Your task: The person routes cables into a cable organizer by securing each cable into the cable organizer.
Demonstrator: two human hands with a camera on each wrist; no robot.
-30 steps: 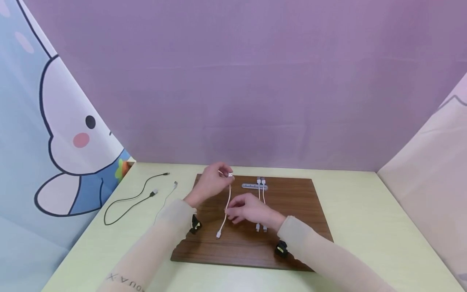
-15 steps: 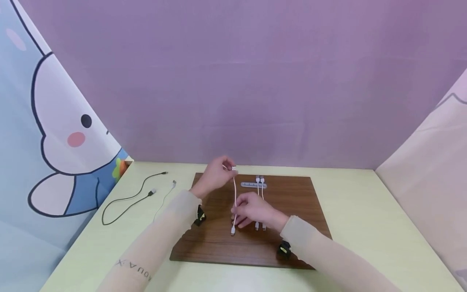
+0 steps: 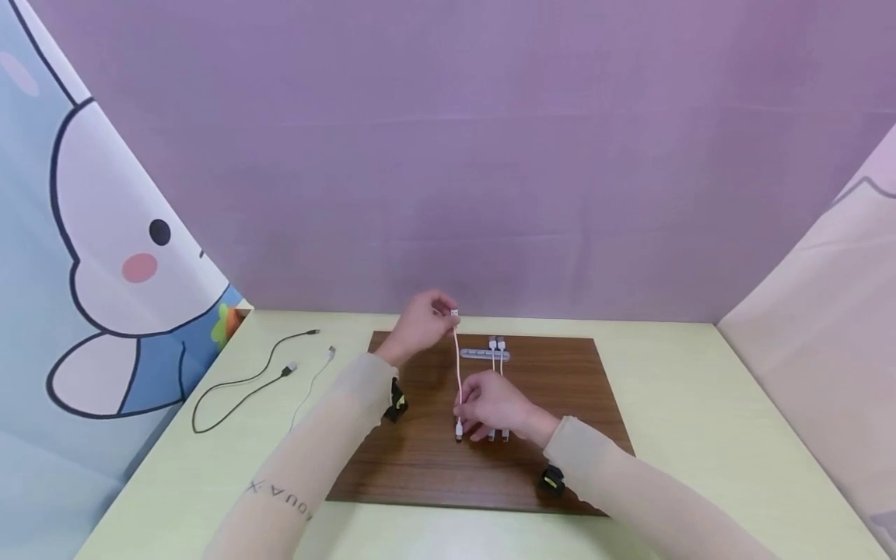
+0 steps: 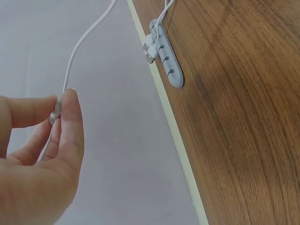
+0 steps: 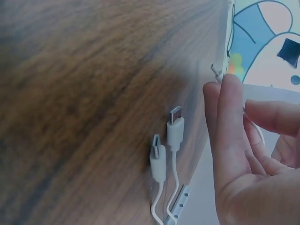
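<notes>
A short white USB cable hangs stretched between my hands above the wooden board. At its far end my left hand pinches the USB plug between thumb and fingers, beyond the board's back edge in the left wrist view. Lower down, my right hand pinches the cord just above the small plug. To the right of the held cable is a grey cable clip strip with several slots. Two other white cables sit side by side in its right-end slots, their near plugs lying on the board.
The brown wooden board lies on a pale yellow table. Left of it are a black cable in a loop and a thin white cable, partly behind my left sleeve. A purple cloth stands behind the table.
My left hand has moved right and farther away, carrying the plug. My right hand has shifted slightly right. The cable's lower end has swung right, and the cord now runs straighter.
</notes>
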